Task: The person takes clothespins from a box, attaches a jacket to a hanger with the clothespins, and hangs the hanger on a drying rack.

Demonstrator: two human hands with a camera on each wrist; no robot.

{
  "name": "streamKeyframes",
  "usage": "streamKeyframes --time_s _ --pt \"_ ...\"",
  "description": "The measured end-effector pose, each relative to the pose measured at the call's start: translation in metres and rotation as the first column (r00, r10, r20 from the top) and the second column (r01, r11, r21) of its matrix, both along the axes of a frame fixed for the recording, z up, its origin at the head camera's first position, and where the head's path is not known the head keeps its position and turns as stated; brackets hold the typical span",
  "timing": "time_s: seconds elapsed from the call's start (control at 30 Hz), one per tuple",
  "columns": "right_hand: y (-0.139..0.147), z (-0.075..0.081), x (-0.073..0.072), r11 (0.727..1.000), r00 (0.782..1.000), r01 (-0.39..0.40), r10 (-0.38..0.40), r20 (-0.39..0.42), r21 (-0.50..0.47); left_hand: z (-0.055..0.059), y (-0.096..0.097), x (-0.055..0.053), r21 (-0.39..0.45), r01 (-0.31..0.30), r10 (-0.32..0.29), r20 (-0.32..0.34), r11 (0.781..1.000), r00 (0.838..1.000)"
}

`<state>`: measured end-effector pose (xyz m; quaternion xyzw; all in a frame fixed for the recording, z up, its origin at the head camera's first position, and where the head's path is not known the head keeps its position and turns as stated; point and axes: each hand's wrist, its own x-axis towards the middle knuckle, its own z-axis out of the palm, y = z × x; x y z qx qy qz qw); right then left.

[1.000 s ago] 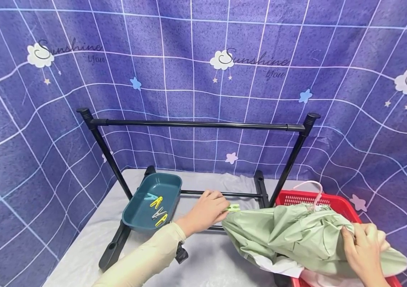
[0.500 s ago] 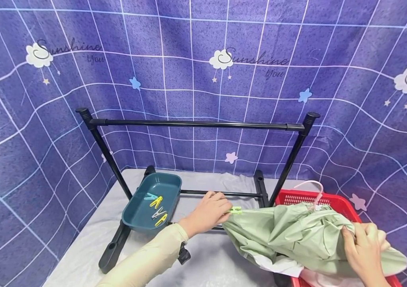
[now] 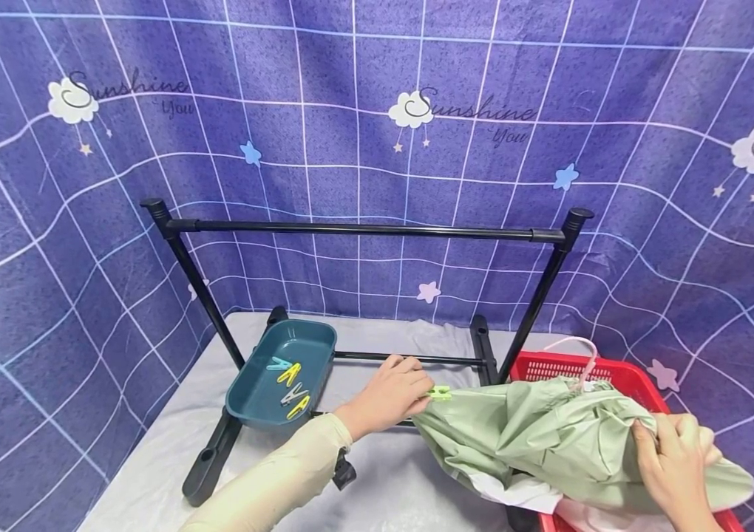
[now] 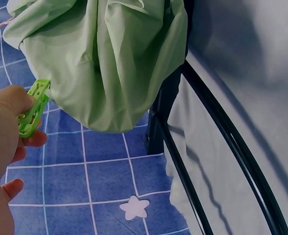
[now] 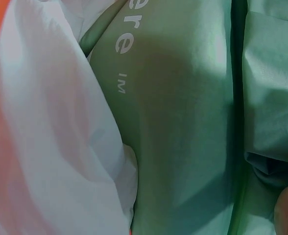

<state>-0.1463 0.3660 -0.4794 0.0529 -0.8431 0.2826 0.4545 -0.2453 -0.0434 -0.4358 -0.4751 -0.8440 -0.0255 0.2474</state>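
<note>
Pinched between the thumb and fingers of my left hand [image 3: 386, 395] is a bright green clothespin [image 4: 35, 107]. Its tip meets the left edge of a light green garment [image 3: 503, 421], which hangs in loose folds. My right hand [image 3: 676, 462] grips bunched fabric of that garment farther right, over the basket. A pink hanger [image 3: 591, 362] has its hook sticking up from behind the garment. White lettering on the green fabric shows in the right wrist view, beside a white cloth [image 5: 65, 127]; only a sliver of the right hand appears there.
The red basket [image 3: 646, 384] holds white and pink cloth under the garment. A black garment rack [image 3: 364, 230] stands across the grey cloth surface. At its left side sits a dark teal tub [image 3: 264, 343] with several clothespins [image 3: 289, 374]. A purple patterned curtain hangs behind.
My left hand has edged slightly right and down with the clothespin, which now overlaps the garment's edge. The right hand and the garment have stayed nearly still.
</note>
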Motion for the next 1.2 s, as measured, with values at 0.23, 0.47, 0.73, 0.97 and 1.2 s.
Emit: streamKeyframes --time_s 0.23,0.47,0.73,0.97,1.2 --pt "-0.002 0.001 0.0 1.0 1.0 0.003 -0.003 -0.005 0.012 0.0 0.003 0.0 -0.039 0.001 -0.001 -0.009 0.999 1.0" --pt "-0.002 0.001 0.002 1.0 1.0 -0.016 0.016 -0.009 0.004 0.002 0.006 0.0 -0.081 -0.002 0.003 0.003 0.997 1.0" --pt "-0.001 0.0 0.002 1.0 1.0 -0.019 0.019 -0.007 0.001 0.004 0.009 -0.001 -0.161 -0.017 0.012 -0.034 0.987 0.999" --pt "-0.002 0.001 0.002 1.0 1.0 -0.011 0.011 0.006 -0.004 0.007 0.013 0.0 -0.169 -0.001 -0.011 -0.069 0.986 0.998" --pt "-0.002 0.002 0.001 1.0 1.0 -0.009 0.009 0.004 -0.009 0.005 0.015 -0.001 -0.135 0.016 -0.029 -0.094 0.991 0.995"
